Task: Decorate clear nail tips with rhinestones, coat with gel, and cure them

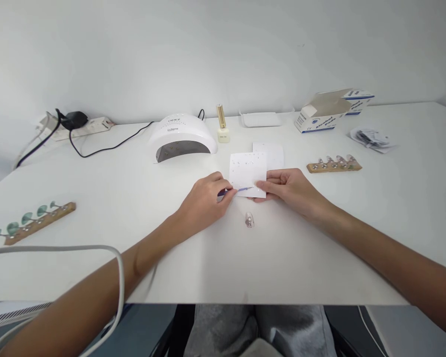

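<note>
My left hand [211, 197] is closed around a thin blue-purple tool [243, 189], its fine tip resting over the lower part of a white card [245, 171]. Small shiny bits dot the card, mostly along its upper half. At the card's lower right corner, my right hand [288, 188] pinches it, thumb on top and fingers underneath. A second white sheet [275, 153] lies partly behind the card. Just below, on the table, sits a small clear nail-shaped piece [249, 219] with something shiny on it.
Behind stand a white lamp [182, 131], a gold-capped bottle [223, 130], a white tray [260, 119] and an open box [319, 116]. Packets [371, 138] lie right. Wooden stands hold clear tips [334, 166] right and green tips [40, 223] left. A cable [121, 277] crosses near my left arm.
</note>
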Available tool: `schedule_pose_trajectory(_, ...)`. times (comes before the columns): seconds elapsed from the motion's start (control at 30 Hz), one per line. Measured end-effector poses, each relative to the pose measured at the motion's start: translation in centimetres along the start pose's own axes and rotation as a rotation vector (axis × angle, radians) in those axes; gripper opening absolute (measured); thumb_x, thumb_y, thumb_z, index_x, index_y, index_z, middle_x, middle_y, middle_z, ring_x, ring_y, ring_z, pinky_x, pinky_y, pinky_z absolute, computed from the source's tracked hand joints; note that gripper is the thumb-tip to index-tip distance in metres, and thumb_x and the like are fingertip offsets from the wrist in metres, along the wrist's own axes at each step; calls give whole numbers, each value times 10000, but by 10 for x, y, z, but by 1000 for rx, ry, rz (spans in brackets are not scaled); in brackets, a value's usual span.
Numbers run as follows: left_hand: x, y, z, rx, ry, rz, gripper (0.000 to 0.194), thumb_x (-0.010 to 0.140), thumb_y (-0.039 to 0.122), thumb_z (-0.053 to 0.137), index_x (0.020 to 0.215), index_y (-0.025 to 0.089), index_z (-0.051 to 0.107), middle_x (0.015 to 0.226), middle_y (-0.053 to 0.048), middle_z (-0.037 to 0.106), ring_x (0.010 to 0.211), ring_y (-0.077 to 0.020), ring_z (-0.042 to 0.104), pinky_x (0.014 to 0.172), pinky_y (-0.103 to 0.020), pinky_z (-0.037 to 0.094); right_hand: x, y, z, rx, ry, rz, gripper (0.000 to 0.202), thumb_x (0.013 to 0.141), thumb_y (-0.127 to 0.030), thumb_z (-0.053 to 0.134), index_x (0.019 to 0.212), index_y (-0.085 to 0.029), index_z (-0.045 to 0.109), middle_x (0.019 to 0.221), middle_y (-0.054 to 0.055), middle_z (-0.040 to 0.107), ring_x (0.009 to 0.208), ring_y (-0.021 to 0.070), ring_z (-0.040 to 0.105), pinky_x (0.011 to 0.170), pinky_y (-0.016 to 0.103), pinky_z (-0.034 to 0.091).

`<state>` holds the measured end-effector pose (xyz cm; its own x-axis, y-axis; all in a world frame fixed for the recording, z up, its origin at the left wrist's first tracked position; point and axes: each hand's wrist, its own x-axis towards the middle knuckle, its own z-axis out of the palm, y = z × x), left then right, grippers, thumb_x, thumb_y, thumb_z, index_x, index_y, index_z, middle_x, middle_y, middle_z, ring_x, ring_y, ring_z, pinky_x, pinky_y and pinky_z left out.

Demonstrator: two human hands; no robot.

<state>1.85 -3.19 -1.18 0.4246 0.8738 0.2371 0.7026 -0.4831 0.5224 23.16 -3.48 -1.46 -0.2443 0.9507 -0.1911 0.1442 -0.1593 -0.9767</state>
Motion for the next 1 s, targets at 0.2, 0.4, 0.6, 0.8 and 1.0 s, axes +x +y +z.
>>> schedule_pose_trajectory(0.2,0,-3,2,7,15,2,205,867,284,528,795,175,686,797,-22,604,620,-90,517,583,-244,431,0,1,0,22,-8,-5,217,760,-417,716,869,-230,726,897,31,750,810,231,723,925,378,517)
schedule_pose_trajectory(0.4,0,-3,3,7,13,13,204,871,278,520,787,173,674,799,-26,605,622,-96,517,597,-252,435,-1,-1,2,23,10,-2,238,741,-447,726,847,-235,729,847,29,752,812,250,722,909,399,527)
schedule_pose_trajectory(0.6,0,-3,3,-18,-11,-15,193,874,276,518,782,178,657,806,-12,595,649,-100,524,612,-257,436,0,-1,1,-26,12,2,211,765,-443,701,805,-236,714,814,17,748,806,237,722,889,367,525)
schedule_pose_trajectory(0.8,-1,-1,2,-45,-14,-13,182,876,272,522,794,178,655,798,-3,581,644,-92,508,608,-252,423,-1,-1,1,-49,22,6,200,771,-428,695,773,-228,701,781,11,739,766,222,723,835,335,529)
schedule_pose_trajectory(1.0,2,1,-4,-121,-1,-28,190,869,262,529,766,176,663,780,-5,593,636,-87,502,583,-236,400,-1,-5,-2,-105,101,-31,211,766,-424,695,821,-220,700,711,12,734,767,219,710,799,323,524)
